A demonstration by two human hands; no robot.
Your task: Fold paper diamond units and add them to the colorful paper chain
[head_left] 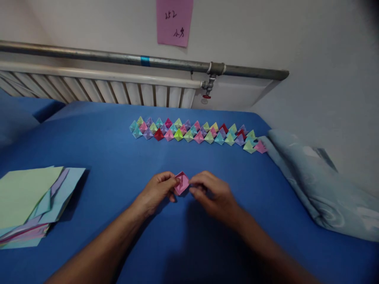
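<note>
A small folded piece of pink paper (pixel 182 182), shaped like a diamond with an inner fold, is held above the blue surface (pixel 115 165). My left hand (pixel 160 188) pinches its left side, the thumb resting on its inner fold. At its right corner is my right hand (pixel 211 191), thumb and forefinger brought close together and slightly blurred; whether they grip the corner is unclear. Beyond both hands, several folded paper pieces (pixel 178 135) in many colours stand in staggered rows.
A stack of coloured paper sheets (pixel 28 193) lies at the left. To the right is a folded light-blue blanket (pixel 314 185). A white radiator (pixel 103 90) and a metal pipe (pixel 112 56) run along the back wall, below a pink note (pixel 174 23).
</note>
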